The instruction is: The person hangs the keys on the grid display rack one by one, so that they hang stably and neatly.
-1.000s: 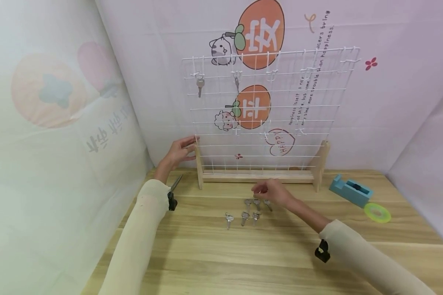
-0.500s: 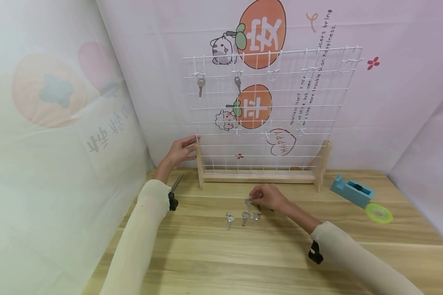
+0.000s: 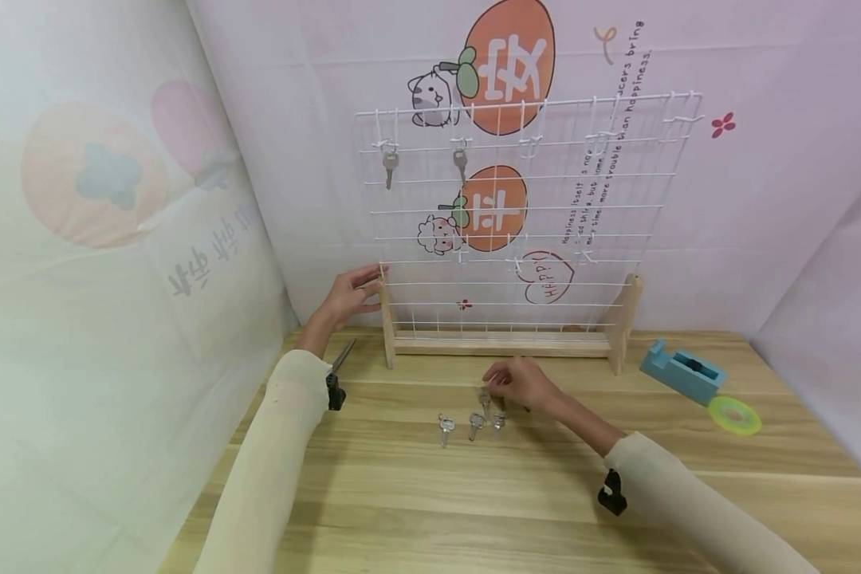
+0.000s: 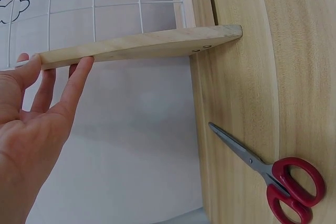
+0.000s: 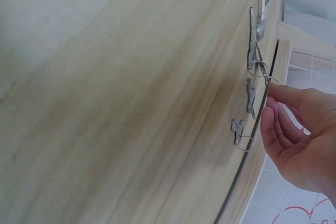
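My left hand (image 3: 347, 296) holds the upper end of the wooden side post (image 4: 142, 45) of a white wire grid rack (image 3: 502, 347), thumb on one side and fingers on the other. My right hand (image 3: 522, 383) pinches a silver key (image 3: 485, 401) by its ring, thumb and index finger together at the ring. That key slants down over the tabletop. Several more ringed keys, one at the left (image 3: 446, 430), lie close in front; two others (image 5: 250, 98) (image 5: 237, 130) lie beside the right fingers. Two keys (image 3: 391, 166) (image 3: 461, 163) hang from hooks on the rack's upper left.
Red-handled scissors (image 4: 294, 182) lie left of the rack. At the right stand a blue tape dispenser (image 3: 683, 373) and a yellow-green tape roll (image 3: 735, 415). Further white hooks (image 3: 531, 145) sit along the grid. Printed cloth (image 3: 316, 159) walls the table behind and at both sides.
My right hand has shifted slightly left over the back row of keys and now pinches one, its lower end swung a little toward the front row. The left hand stays on the post.
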Demonstrator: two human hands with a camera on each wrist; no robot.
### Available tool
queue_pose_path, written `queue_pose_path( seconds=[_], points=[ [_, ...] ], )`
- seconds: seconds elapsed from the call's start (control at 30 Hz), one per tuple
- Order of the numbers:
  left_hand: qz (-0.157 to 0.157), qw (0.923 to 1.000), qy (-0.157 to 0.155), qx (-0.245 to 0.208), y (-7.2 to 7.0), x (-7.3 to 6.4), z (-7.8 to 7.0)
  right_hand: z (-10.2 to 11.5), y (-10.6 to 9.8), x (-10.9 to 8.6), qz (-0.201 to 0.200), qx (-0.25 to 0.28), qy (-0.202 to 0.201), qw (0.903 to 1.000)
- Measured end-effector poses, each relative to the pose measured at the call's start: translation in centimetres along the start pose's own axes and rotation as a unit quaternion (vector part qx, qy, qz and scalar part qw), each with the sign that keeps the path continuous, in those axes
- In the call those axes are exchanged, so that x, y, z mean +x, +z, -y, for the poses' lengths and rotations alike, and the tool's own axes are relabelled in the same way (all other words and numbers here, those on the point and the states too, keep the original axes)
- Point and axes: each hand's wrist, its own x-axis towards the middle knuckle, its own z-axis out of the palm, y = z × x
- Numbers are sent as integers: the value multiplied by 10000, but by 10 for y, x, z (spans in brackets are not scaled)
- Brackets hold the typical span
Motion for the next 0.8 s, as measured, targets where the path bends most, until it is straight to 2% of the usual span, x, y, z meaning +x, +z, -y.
queue_pose_path(
  seconds=[0.1, 0.3, 0.47, 0.63, 0.8],
  points=[
    [3, 10000, 7, -3, 0, 0, 0, 2, -6, -1, -137, 23, -219, 9997],
    [125, 9999, 13, 76, -3, -1, 0, 7, -16, 1, -246, -8, -139, 9996],
    [139, 9999, 38, 81, -3, 1, 3, 11, -30, 6, -486, -252, -385, 9978],
    [66, 9999, 44, 77, -3, 1, 4, 19, -53, 11, -642, -328, -574, 9957],
    [80, 9999, 36, 51, -4, -1, 2, 39, -83, 17, -546, -116, -470, 9973]
  ],
)
